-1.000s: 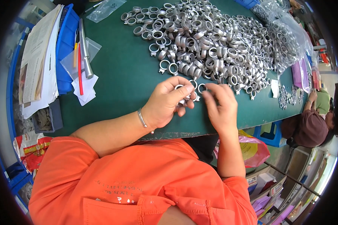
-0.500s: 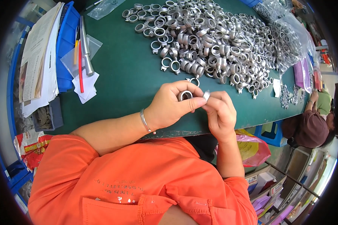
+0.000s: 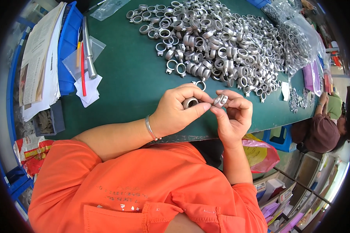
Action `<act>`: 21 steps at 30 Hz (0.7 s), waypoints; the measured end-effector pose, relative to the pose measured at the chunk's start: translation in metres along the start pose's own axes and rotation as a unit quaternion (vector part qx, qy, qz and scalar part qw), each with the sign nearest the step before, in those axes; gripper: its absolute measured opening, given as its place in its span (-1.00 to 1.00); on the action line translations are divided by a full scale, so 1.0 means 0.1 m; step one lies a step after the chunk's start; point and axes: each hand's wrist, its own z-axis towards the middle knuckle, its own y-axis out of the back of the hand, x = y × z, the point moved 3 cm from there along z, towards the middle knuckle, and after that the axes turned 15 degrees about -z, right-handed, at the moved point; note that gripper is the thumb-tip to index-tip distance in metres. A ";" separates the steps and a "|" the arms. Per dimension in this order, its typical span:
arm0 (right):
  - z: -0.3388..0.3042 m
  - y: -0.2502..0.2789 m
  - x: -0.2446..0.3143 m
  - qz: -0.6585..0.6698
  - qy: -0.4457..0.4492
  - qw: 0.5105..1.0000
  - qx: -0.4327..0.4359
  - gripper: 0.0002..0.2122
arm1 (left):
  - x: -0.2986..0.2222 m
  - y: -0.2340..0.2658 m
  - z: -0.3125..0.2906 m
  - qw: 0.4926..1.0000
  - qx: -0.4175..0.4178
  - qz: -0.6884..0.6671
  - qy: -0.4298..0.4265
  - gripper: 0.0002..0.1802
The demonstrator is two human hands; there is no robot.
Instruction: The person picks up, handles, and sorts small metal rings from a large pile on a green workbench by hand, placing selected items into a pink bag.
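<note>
My left hand (image 3: 181,108) is closed, with a grey metal ring (image 3: 190,103) tucked between its thumb and curled fingers. My right hand (image 3: 235,116) pinches a second metal ring (image 3: 220,101) at the fingertips. That ring is tilted, its outer side facing up, and the tips of my left thumb and forefinger reach close against it. Just beyond my left fingers, a loose ring (image 3: 199,85) lies on the green tabletop (image 3: 120,62). Farther back spreads a large pile of similar rings (image 3: 217,46), many with a small lug on the side.
A blue bin (image 3: 68,58) with papers (image 3: 42,58) stands at the left. Beside it lie a metal rod (image 3: 88,50) and a red pen (image 3: 83,73). At the back right is a clear bag of rings (image 3: 299,42). Another person (image 3: 317,130) sits at the far right.
The ring in my right fingers has turned, from nearly edge-on to showing its wider outer side and opening. My right hand has shifted slightly right, its fingers spread a little more.
</note>
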 end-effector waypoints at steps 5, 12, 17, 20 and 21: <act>0.00 0.01 -0.04 -0.028 0.025 0.999 0.009 -0.68 | -0.01 0.00 0.01 1.000 0.010 0.012 -0.016 -0.87; 0.01 0.00 0.03 -0.166 0.078 0.983 -0.021 -0.69 | -0.01 0.00 0.02 0.999 0.000 0.040 -0.028 -0.86; 0.03 0.00 0.18 -0.284 0.120 0.951 -0.035 -0.70 | -0.03 -0.02 0.03 0.985 -0.046 -0.117 0.120 -0.85; 0.06 -0.06 0.25 -0.244 0.140 0.960 -0.007 -0.76 | 0.09 -0.01 0.04 0.950 -0.058 -0.257 0.169 -0.80; 0.06 -0.06 0.25 -0.223 0.135 0.966 -0.004 -0.79 | 0.09 -0.01 0.04 0.927 -0.060 -0.314 0.197 -0.78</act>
